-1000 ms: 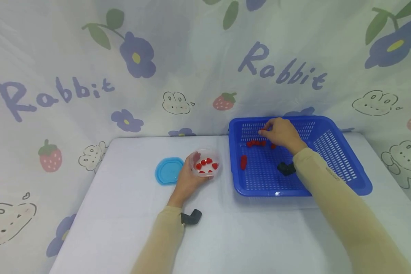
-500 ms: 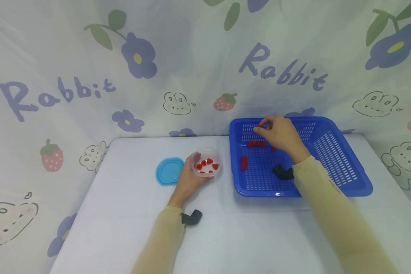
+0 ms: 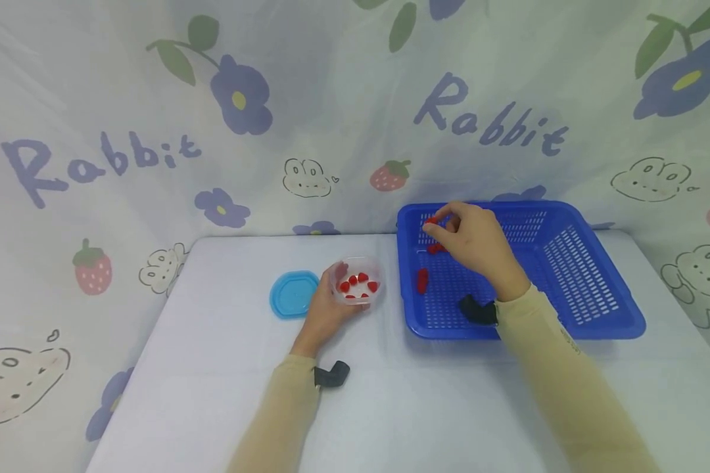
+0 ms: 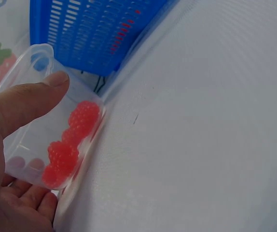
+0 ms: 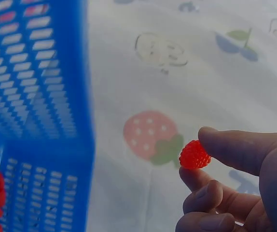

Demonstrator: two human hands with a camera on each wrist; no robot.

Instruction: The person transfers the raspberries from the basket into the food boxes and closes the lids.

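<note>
My left hand point(image 3: 325, 315) grips a clear plastic tub point(image 3: 356, 263) from its left side; in the left wrist view the thumb lies along the tub's wall and fingers curl at its base. Several red raspberries point(image 4: 63, 157) sit on the tub's bottom. Between thumb and forefinger, my right hand point(image 3: 479, 243) pinches one raspberry point(image 5: 195, 155) above the back left part of the blue basket point(image 3: 411, 322). More raspberries point(image 3: 423, 281) lie in the basket along its left side and near the back wall, partly hidden by the right hand in the head view.
A light blue lid point(image 3: 294, 295) lies on the white table point(image 3: 213, 368), left of the tub and close to the left hand. Behind the table hangs a printed curtain point(image 3: 331, 98). The basket's raised wall stands between the right hand and the tub.
The right hand has moved left over the basket with the raspberry, and its forearm has swung left too. The left hand and the tub stay in place.
</note>
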